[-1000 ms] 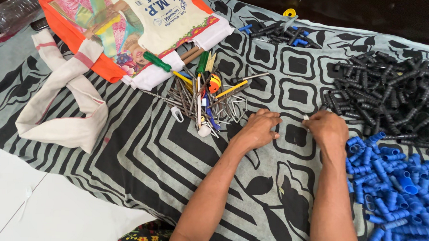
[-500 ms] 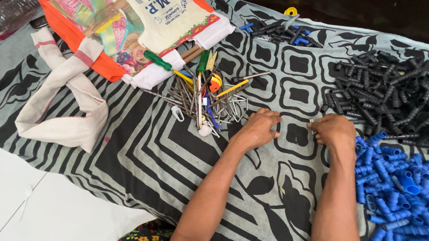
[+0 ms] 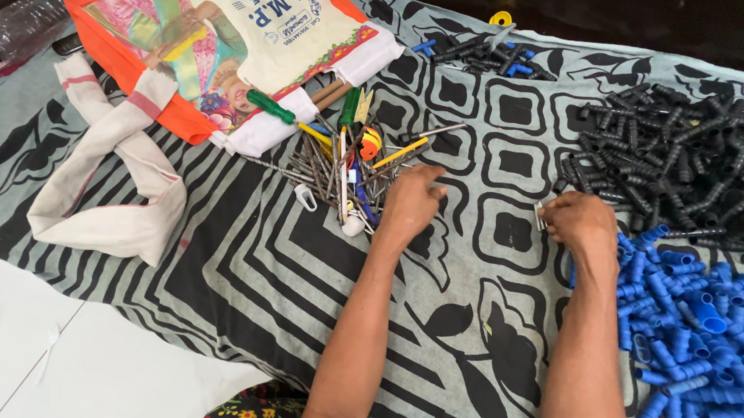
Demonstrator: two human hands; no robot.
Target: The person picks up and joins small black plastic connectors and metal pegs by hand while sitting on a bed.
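Spread over the floor, a grey patterned cloth [image 3: 284, 264] keeps sorted piles apart. Left hand [image 3: 408, 204] rests fingers curled beside the tool heap [image 3: 344, 169]; right hand [image 3: 579, 221] pinches a small metal piece [image 3: 540, 216] near blue fittings [image 3: 696, 336].

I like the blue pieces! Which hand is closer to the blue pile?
The right hand touches the blue pile at its upper left edge. The left hand is farther left, beside the tool heap.
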